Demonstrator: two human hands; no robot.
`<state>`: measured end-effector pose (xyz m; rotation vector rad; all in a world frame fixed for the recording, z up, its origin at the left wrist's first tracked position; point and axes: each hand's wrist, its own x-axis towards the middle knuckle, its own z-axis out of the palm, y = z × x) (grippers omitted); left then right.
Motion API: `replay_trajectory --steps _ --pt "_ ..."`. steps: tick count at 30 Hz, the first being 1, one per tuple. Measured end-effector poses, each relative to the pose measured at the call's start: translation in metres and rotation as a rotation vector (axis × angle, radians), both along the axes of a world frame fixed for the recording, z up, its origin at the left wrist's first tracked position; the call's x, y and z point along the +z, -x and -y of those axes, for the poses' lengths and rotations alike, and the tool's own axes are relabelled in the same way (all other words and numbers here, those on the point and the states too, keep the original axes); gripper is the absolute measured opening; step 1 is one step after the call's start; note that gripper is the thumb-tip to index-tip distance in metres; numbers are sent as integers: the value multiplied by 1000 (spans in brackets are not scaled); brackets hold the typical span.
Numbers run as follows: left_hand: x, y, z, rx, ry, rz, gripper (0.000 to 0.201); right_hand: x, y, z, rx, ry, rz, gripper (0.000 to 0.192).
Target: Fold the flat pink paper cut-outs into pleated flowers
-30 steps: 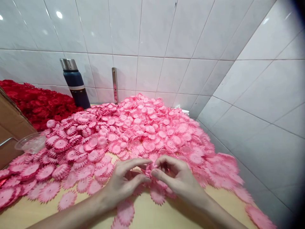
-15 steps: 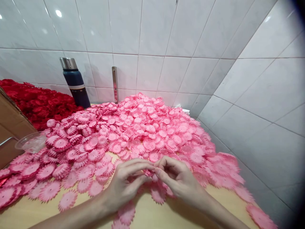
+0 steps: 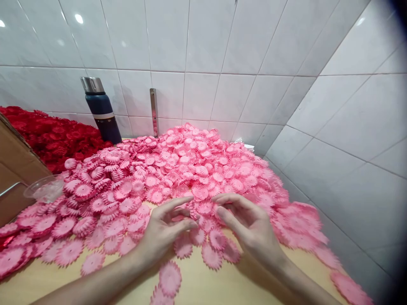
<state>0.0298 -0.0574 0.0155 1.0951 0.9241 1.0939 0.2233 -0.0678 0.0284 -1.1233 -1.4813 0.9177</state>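
Observation:
My left hand (image 3: 165, 228) hovers at the near edge of a pile of pink scalloped fabric discs (image 3: 178, 161). Its thumb and fingers are curved and apart, with nothing visible between them. Facing it, my right hand (image 3: 249, 224) has its thumb and fingertips spread, also with nothing seen in them. Between and just below the hands lie several loose pink discs, one being a flat frilled disc (image 3: 212, 256) on the table. Another loose disc (image 3: 170, 278) rests nearer to me, below my left hand. Some discs show a small dark centre hole.
A dark blue bottle (image 3: 103, 118) stands behind the pile at left, beside a heap of red discs (image 3: 60, 137). At the left edge are a cardboard box (image 3: 19, 165) and a clear plastic lid or dish (image 3: 44, 189). Tiled walls bound the table (image 3: 197, 288) behind and right.
My hands have moved apart from each other and their fingers have opened. Earlier the fingertips met, pinching a small pink piece. Discs beneath the hands now show.

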Motion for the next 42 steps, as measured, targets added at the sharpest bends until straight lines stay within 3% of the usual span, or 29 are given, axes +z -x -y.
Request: replay_trajectory --steps 6,10,28,32,37,42 --pt "-1 -1 3 -106 67 43 40 -5 9 7 156 111 -34 10" --pt "-4 1 4 -122 28 -49 26 -7 10 8 210 125 -80 6" --pt "-8 3 3 -178 -72 -174 32 -4 13 11 172 150 -82 4" --pt "-6 2 3 -181 -62 -158 44 -6 14 11 180 177 -101 10" --pt "0 0 2 -246 -81 -132 25 -9 14 10 160 170 -121 17" --pt "2 3 -1 -143 -35 -135 27 -9 13 7 186 137 -108 15"
